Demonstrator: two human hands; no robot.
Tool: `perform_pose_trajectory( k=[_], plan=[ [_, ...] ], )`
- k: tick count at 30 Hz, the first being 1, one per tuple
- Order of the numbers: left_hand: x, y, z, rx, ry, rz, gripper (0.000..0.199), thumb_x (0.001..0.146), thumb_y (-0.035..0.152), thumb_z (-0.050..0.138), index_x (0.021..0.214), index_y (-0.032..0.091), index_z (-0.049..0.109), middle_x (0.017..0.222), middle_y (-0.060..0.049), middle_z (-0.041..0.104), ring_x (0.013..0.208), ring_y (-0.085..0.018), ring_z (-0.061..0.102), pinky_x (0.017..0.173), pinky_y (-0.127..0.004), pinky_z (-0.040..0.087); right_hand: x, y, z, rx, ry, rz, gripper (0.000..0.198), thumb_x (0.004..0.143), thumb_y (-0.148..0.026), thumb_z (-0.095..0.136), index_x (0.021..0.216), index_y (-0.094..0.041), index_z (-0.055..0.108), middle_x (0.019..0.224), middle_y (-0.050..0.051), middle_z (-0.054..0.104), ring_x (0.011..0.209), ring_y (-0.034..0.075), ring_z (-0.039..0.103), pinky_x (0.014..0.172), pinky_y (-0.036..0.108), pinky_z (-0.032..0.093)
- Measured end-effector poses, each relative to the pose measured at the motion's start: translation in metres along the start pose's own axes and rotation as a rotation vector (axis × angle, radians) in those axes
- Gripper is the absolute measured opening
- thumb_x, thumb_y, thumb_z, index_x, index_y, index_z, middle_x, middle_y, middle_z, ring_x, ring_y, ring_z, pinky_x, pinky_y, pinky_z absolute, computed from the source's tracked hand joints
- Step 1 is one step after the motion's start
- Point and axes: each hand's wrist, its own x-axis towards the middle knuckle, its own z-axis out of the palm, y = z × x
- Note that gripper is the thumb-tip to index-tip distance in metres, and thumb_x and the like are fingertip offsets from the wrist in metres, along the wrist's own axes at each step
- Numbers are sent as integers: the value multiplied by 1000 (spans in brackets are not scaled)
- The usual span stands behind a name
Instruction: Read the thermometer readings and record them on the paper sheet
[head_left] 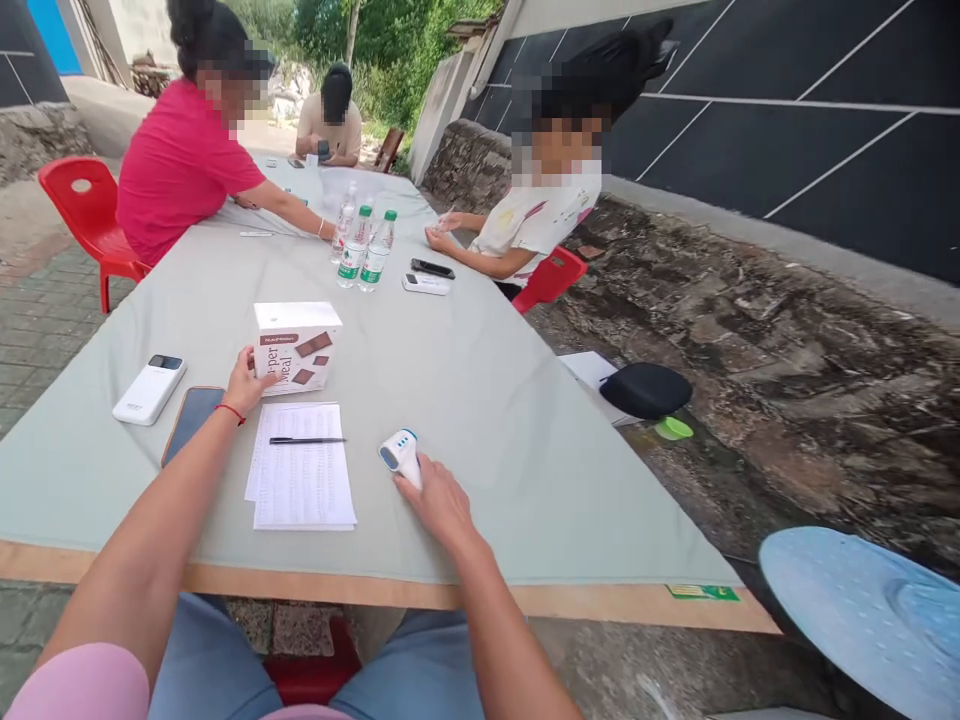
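My left hand (249, 382) grips the left side of a white and brown box (309, 358) with pictures of chocolate-like squares, standing on the table. My right hand (442, 500) is closed round the handle of a white and blue infrared thermometer (402, 455), whose head points up and left. Between my hands lie printed sheets of paper (306, 495) with a black pen (307, 440) across them. Left of my left forearm are a smartphone (193, 425), partly under the arm, and a white power bank (150, 390).
Several water bottles (375, 252) stand mid-table, beside a black phone (433, 268) and a white power bank (426, 284). A person in pink (184, 160) reaches across from the left. Another person (540, 215) sits at the right, a third (330, 130) at the far end.
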Motion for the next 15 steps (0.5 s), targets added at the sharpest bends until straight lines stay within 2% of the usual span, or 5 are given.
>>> perform_pose_trajectory(
  k=[2,5,8,11,15],
  plan=[
    [-17,6,-3,-7,18,16,71,63,40,79,123,17,49,118,-11,62,111,-27,57,95,-44,47,0,-9,0,195,47,34,37,79,-39,56,110,-18,60,92,9,64,85,25,58,70,33,42],
    [-52,9,-6,-13,-11,32,58,74,51,69,117,16,55,119,-12,63,108,-27,59,93,-43,48,-8,-40,-3,662,169,23,43,78,-45,56,112,-19,58,98,8,65,84,22,59,70,32,45],
    [-80,2,-6,128,15,55,55,80,55,60,119,16,55,115,-12,64,105,-27,60,91,-41,47,-19,-82,-8,1034,111,-105,35,80,-46,55,100,-18,60,81,4,65,70,18,57,65,30,46],
    [-92,-11,-3,316,58,127,53,85,56,52,122,18,55,110,-11,63,103,-26,58,91,-42,45,-22,-122,-12,1162,3,-154,26,79,-45,56,78,-19,59,63,-1,56,60,14,51,60,28,42],
    [-92,-25,1,426,78,155,53,85,55,51,123,19,56,105,-10,62,104,-27,56,93,-44,42,-12,-150,-7,1237,-55,-55,30,78,-47,58,68,-19,53,54,-4,51,53,12,44,54,25,37]
  ],
)
